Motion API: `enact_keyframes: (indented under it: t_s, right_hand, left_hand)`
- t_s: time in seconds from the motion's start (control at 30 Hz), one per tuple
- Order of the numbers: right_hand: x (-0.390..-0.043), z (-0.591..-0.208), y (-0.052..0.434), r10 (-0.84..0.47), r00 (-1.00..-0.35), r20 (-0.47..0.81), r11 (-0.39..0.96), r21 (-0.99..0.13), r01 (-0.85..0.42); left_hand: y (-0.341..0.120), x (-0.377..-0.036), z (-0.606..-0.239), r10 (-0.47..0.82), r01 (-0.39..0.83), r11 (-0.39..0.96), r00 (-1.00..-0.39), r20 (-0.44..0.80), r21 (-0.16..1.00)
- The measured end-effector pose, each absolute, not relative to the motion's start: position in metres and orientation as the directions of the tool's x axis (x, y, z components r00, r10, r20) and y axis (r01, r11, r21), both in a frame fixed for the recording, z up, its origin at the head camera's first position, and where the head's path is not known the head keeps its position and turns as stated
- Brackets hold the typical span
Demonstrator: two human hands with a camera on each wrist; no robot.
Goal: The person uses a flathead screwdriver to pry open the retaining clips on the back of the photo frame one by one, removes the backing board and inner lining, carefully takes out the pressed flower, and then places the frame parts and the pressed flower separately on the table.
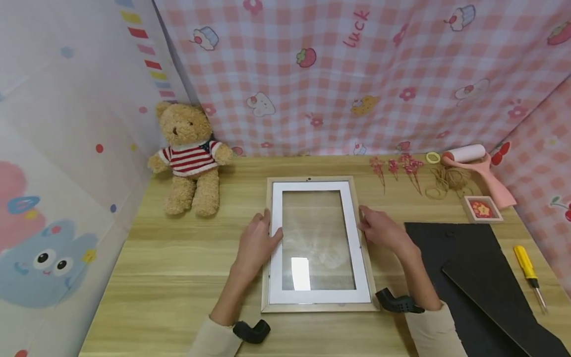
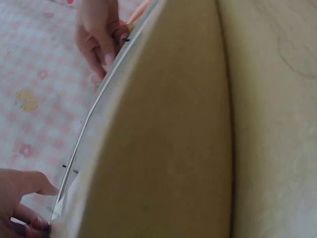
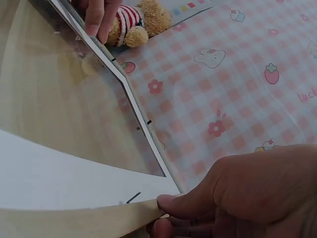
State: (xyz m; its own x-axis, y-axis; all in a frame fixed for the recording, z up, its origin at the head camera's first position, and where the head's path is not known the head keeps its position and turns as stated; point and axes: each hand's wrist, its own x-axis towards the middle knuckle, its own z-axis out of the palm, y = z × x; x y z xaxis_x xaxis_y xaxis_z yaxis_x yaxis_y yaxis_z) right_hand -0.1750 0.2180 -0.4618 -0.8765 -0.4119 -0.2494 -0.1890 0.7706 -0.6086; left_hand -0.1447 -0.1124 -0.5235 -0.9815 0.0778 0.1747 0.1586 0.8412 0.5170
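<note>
A light wooden picture frame (image 1: 318, 308) is at the middle of the table, with small dark tabs along its inner edge. Inside it is a white mat (image 1: 321, 297) around a clear pane (image 1: 314, 228) that reflects a bright patch. My left hand (image 1: 255, 244) grips the frame's left side, its thumb over the mat. On the opposite side, my right hand (image 1: 383, 231) pinches the rail between thumb and fingers, as the right wrist view shows. I cannot tell whether the frame rests fully on the table. A black backing board (image 1: 424, 243) with a stand leg (image 1: 479, 302) lies to the right.
A teddy bear (image 1: 192, 163) sits at the back left. At the back right are dried flowers (image 1: 410, 168), twine (image 1: 450, 179), a pink-handled roller (image 1: 484, 173), a yellow ring (image 1: 432, 157) and a small box (image 1: 482, 209). A yellow screwdriver (image 1: 526, 265) lies far right.
</note>
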Motion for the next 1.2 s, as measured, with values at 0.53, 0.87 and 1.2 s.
enact_keyframes:
  t_s: [0.53,0.87,1.2]
  right_hand:
    - [-0.175,-0.439,0.216,-0.391,-0.883,-0.259,0.763,-0.627,-0.154]
    - [-0.172,-0.436,0.216,-0.405,-0.898,-0.174,0.691,-0.701,-0.176]
    - [-0.166,-0.438,0.214,-0.391,-0.906,-0.161,0.558,-0.825,-0.094]
  left_hand:
    - [-0.081,-0.134,-0.477,0.034,0.089,0.955,-0.980,0.194,0.283]
    - [-0.108,-0.158,-0.523,0.142,0.155,0.894,-0.988,0.061,0.421]
    - [-0.109,-0.161,-0.542,0.144,0.146,0.869,-0.989,0.042,0.472]
